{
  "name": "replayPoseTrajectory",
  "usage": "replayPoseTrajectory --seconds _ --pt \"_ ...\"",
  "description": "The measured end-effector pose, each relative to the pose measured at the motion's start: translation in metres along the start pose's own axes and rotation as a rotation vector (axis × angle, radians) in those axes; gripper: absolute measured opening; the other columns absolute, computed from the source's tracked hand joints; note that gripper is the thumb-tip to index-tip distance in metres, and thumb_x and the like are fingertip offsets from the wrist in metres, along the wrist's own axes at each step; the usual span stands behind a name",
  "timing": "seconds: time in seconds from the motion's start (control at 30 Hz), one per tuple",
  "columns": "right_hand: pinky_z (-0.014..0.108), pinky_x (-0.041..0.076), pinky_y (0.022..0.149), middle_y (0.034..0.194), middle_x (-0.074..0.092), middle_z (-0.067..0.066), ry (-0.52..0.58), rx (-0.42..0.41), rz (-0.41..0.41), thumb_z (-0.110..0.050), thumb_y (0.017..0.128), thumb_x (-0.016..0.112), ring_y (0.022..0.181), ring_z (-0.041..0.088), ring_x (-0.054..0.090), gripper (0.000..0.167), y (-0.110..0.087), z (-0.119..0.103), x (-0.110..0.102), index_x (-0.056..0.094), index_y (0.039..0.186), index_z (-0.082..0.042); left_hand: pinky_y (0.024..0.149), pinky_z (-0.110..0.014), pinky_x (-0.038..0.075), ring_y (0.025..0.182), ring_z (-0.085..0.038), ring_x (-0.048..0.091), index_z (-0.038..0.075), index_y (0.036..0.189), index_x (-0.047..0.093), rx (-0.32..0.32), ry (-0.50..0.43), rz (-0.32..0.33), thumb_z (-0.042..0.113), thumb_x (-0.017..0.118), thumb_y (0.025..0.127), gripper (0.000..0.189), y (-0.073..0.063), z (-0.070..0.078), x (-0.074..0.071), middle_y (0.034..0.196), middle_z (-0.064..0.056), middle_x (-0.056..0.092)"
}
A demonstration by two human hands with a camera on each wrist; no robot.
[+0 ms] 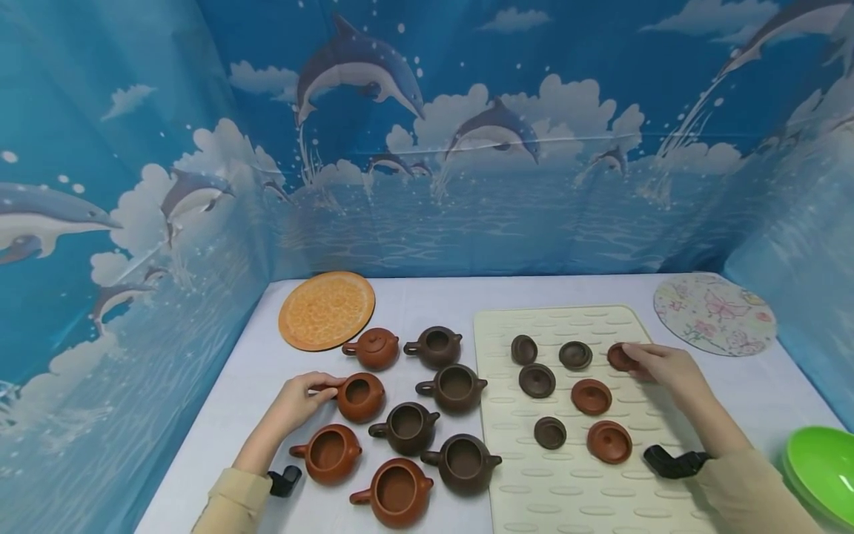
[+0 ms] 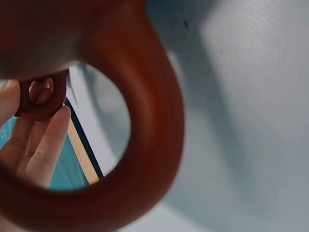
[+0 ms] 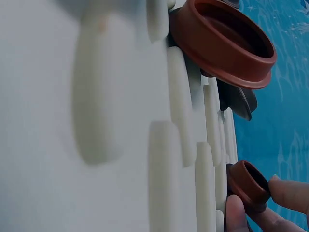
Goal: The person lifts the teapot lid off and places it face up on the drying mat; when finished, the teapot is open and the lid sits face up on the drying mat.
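My left hand (image 1: pixel 300 401) pinches the handle of a lidless reddish-brown teapot (image 1: pixel 361 398) on the white table. Thumb and fingers grip that handle (image 2: pixel 60 99) in the left wrist view, behind a large out-of-focus handle (image 2: pixel 159 125) of a nearer teapot. On the cream mat, my right hand (image 1: pixel 669 365) holds a small reddish-brown teapot lid (image 1: pixel 621 357) by its edge. The right wrist view shows this lid (image 3: pixel 247 186) tilted between thumb and fingers, its hollow side showing. Beyond the left hand, one reddish teapot (image 1: pixel 377 348) has its lid on.
Several open teapots, reddish and dark brown (image 1: pixel 457 389), stand left of the cream mat (image 1: pixel 534 489). More lids (image 1: pixel 591 397) lie spread on it. An orange round mat (image 1: pixel 327 310) lies back left, a floral round mat (image 1: pixel 715 314) back right. A green bowl (image 1: pixel 823 471) sits front right.
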State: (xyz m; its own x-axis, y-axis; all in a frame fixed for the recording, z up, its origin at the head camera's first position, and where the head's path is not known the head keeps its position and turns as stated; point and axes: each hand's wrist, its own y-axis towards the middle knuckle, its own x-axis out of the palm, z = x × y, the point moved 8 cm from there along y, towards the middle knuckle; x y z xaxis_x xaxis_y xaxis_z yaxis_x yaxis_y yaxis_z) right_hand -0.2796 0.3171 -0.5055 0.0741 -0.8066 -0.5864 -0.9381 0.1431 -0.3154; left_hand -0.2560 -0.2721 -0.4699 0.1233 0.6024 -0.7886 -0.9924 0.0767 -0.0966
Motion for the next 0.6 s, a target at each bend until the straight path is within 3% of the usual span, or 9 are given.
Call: replayPoseTrajectory --seconds 0.03,0.1,0.17,0.23,0.33,0.4,0.6 --pt "0.017 0.052 0.07 0.124 0.063 0.029 -0.004 -0.003 -0.003 -0.051 0.098 0.05 0.071 -0.007 0.063 0.077 0.0 0.0 0.0 0.046 0.137 0.014 0.097 -0.05 0.051 0.111 -0.029 0.065 0.015 0.11 0.076 0.0 0.004 0.002 0.008 0.067 0.092 0.021 0.0 0.0 -0.001 0.11 -0.005 0.073" --pt "0.021 0.055 0.072 0.128 0.059 0.033 -0.018 0.0 -0.016 -0.051 0.099 0.047 0.07 -0.007 0.063 0.077 0.001 0.0 0.0 0.044 0.138 0.015 0.097 -0.05 0.051 0.111 -0.029 0.065 0.016 0.11 0.076 -0.002 0.01 0.003 0.008 0.067 0.092 0.021 0.0 0.0 -0.001 0.11 -0.005 0.073" --pt "0.034 0.057 0.085 0.135 0.05 0.038 -0.056 0.008 -0.027 -0.051 0.101 0.041 0.081 0.009 0.071 0.078 0.001 0.0 0.0 0.041 0.139 0.016 0.097 -0.05 0.052 0.11 -0.029 0.065 0.016 0.11 0.076 -0.002 0.011 0.002 0.009 0.067 0.092 0.021 0.0 0.0 -0.001 0.11 -0.005 0.073" --pt "0.05 0.049 0.099 0.141 0.039 0.041 -0.095 0.034 -0.033 -0.054 0.102 0.033 0.105 0.032 0.068 0.081 0.001 0.0 -0.003 0.036 0.142 0.016 0.096 -0.049 0.052 0.11 -0.028 0.065 0.016 0.11 0.076 0.0 0.012 -0.001 0.009 0.067 0.092 0.021 0.0 0.0 0.0 0.11 -0.005 0.073" --pt "0.064 0.034 0.107 0.143 0.031 0.043 -0.168 0.051 -0.031 -0.055 0.103 0.024 0.13 0.056 0.038 0.082 -0.001 -0.002 -0.008 0.032 0.142 0.016 0.096 -0.049 0.053 0.11 -0.028 0.065 0.017 0.111 0.075 -0.001 0.006 -0.009 0.01 0.067 0.093 0.021 -0.001 0.0 0.0 0.11 -0.004 0.073" --pt "0.066 0.033 0.105 0.141 0.035 0.042 -0.214 0.029 -0.011 -0.056 0.103 0.022 0.129 0.059 0.035 0.082 -0.002 -0.005 -0.013 0.034 0.142 0.015 0.096 -0.049 0.053 0.11 -0.028 0.065 0.017 0.111 0.075 0.001 0.005 -0.018 0.01 0.067 0.093 0.021 -0.001 -0.001 0.0 0.111 -0.004 0.073" --pt "0.059 0.049 0.085 0.127 0.054 0.04 -0.223 -0.135 0.048 -0.051 0.104 0.027 0.107 0.051 0.06 0.076 -0.008 -0.036 -0.018 0.045 0.136 0.015 0.097 -0.047 0.053 0.115 -0.029 0.064 0.013 0.117 0.072 0.04 0.0 -0.03 0.012 0.064 0.095 0.023 0.003 0.008 -0.009 0.118 -0.007 0.07"
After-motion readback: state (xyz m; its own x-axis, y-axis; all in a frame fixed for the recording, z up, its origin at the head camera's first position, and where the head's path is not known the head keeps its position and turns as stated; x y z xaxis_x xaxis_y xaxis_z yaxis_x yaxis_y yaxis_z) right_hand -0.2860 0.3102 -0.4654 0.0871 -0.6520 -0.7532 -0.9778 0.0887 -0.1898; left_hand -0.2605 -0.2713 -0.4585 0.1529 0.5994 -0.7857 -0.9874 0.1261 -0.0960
